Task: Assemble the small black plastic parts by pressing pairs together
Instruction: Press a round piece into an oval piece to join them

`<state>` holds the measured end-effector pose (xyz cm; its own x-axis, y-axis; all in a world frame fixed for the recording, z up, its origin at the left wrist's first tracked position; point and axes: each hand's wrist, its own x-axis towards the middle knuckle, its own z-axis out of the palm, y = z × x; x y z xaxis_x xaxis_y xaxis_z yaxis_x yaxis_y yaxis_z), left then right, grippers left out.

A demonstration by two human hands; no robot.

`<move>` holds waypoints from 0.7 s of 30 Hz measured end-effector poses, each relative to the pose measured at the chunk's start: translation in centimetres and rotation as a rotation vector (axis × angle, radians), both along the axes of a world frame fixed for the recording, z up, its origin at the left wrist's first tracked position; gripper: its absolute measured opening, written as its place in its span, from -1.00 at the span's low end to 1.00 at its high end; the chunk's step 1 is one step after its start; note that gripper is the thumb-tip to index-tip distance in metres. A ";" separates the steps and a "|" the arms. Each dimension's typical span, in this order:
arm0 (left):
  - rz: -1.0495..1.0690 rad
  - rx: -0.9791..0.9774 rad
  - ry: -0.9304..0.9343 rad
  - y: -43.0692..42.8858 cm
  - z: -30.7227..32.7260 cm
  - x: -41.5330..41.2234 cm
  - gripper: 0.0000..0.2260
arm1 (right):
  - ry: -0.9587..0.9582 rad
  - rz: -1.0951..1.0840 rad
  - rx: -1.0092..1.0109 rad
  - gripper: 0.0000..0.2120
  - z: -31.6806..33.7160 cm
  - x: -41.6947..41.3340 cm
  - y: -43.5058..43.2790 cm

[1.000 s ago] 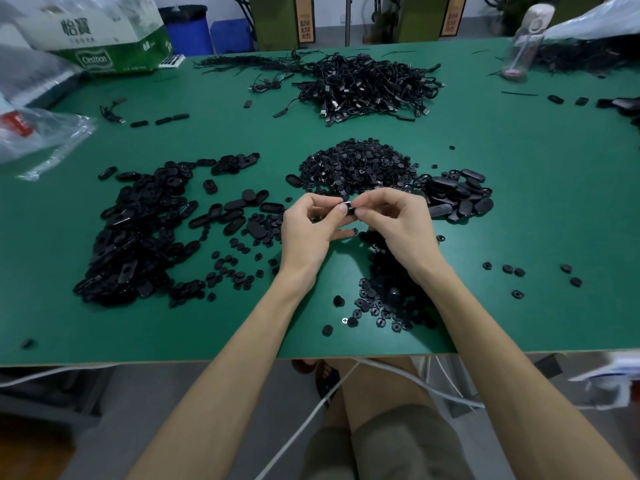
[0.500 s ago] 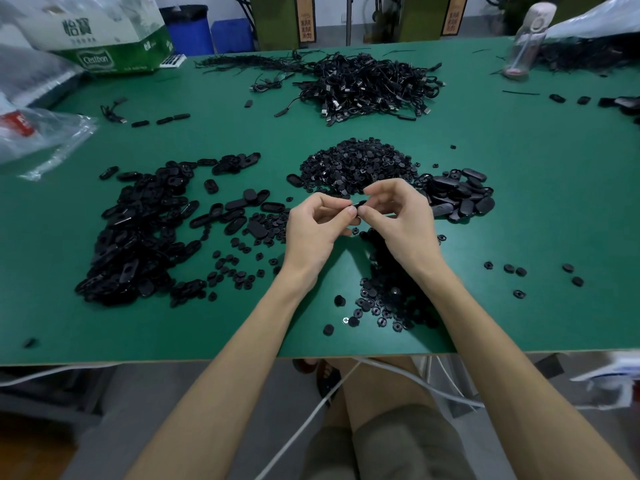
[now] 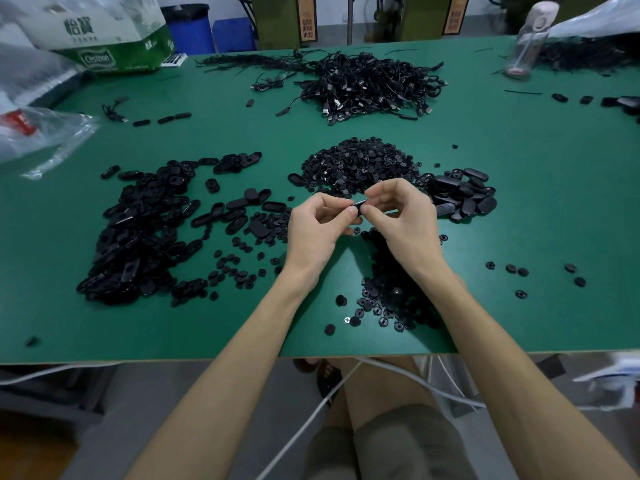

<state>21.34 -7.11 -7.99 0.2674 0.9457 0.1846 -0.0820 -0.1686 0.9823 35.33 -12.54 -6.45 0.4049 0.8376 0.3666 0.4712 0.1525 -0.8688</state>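
Observation:
My left hand (image 3: 317, 230) and my right hand (image 3: 403, 220) meet above the middle of the green table (image 3: 502, 188). Both pinch one small black plastic part (image 3: 359, 204) between thumbs and fingertips; most of it is hidden by the fingers. A heap of small round black parts (image 3: 356, 164) lies just behind the hands. Black oval covers (image 3: 464, 195) are piled to the right of them. A wide spread of black oval frames (image 3: 138, 233) lies on the left. More small round parts (image 3: 391, 299) are scattered under my right forearm.
A tangle of black cables (image 3: 367, 84) lies at the back centre. A cardboard box (image 3: 110, 36) and a clear plastic bag (image 3: 38, 133) sit at the back left, a clear bottle (image 3: 526, 39) at the back right. The table's front edge (image 3: 138, 362) runs just above my knees.
Both hands have stayed together over the table centre. The fingers have shifted slightly, and the pinched part now shows tilted between the fingertips.

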 end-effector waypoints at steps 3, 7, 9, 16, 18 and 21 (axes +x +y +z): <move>-0.003 0.001 -0.001 -0.1 0.1 0.0 -0.90 | -0.006 -0.015 0.011 -0.85 -0.1 0.0 0.1; -0.016 0.003 -0.003 -0.1 0.1 -0.1 -0.91 | -0.005 -0.008 0.004 -0.85 -0.1 0.1 0.1; -0.022 0.000 -0.005 -0.1 0.0 -0.1 -0.91 | -0.009 -0.002 0.000 -0.86 -0.2 0.2 0.1; -0.051 0.012 0.002 0.1 0.0 -0.1 -0.89 | -0.018 -0.039 0.010 -0.87 -0.2 0.1 0.0; -0.053 0.015 0.005 0.0 0.0 -0.1 -0.89 | -0.031 -0.044 0.014 -0.87 -0.2 0.1 -0.1; -0.071 0.018 -0.017 -0.1 0.1 -0.1 -0.90 | -0.025 -0.061 0.022 -0.87 -0.1 0.2 -0.1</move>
